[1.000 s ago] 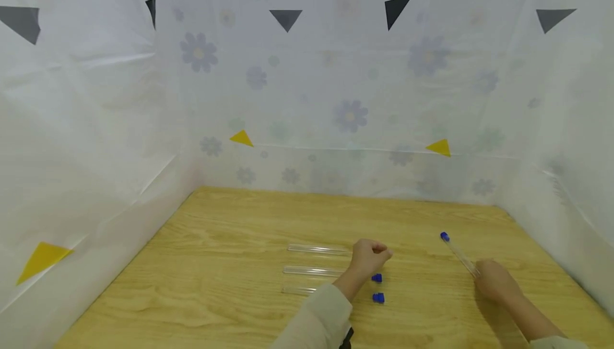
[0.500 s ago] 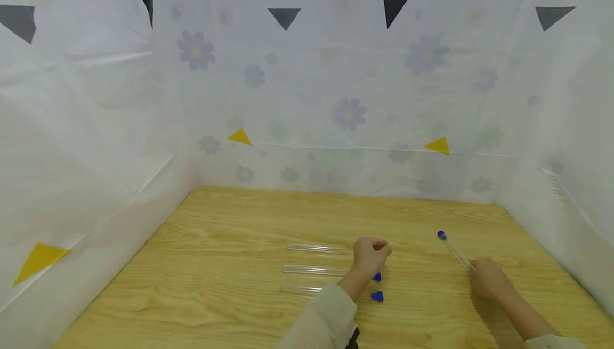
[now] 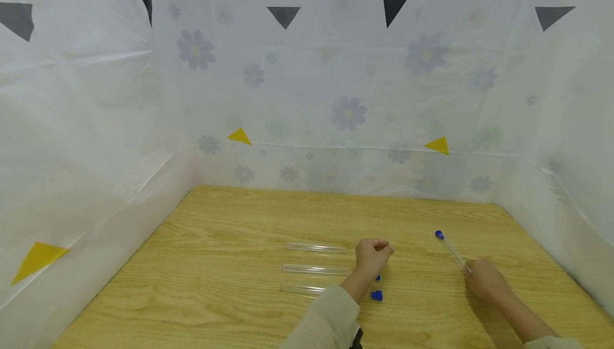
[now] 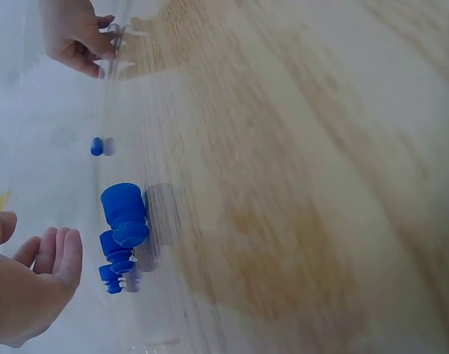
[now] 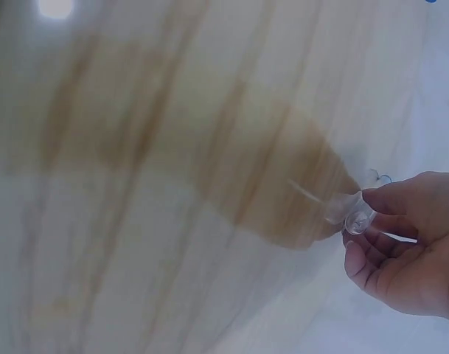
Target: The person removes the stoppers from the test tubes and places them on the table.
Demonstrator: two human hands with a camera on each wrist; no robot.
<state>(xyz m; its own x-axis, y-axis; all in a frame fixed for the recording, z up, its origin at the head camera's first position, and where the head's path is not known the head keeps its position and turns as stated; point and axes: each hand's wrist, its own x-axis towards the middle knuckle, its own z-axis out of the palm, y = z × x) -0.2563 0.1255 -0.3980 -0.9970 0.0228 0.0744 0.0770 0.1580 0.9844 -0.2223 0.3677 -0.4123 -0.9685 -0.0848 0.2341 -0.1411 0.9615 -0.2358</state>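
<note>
My right hand (image 3: 486, 281) pinches the lower end of a clear test tube (image 3: 453, 253), whose blue cap (image 3: 439, 235) points away to the far left. In the right wrist view, thumb and fingers of the right hand (image 5: 412, 243) close around the tube's rounded end (image 5: 358, 221). Nothing shows between the fingers of my left hand (image 3: 371, 257); in the left wrist view they are relaxed, with the thumb apart. Beside that hand, three loose blue caps (image 4: 124, 210) lie in a row; the head view shows one blue cap (image 3: 377, 295) fully, one partly, the other hidden.
Left of the left hand, three clear tubes lie parallel on the wooden table (image 3: 192, 285): a far tube (image 3: 315, 248), a middle tube (image 3: 314, 269) and a near tube (image 3: 302, 289), partly covered by the sleeve (image 3: 326, 317). White sheeting (image 3: 307, 82) surrounds the table's back and sides.
My right hand has drifted slightly left with the capped test tube. The left hand stays nearly in place, moving slightly right. Tubes and loose caps lie as before.
</note>
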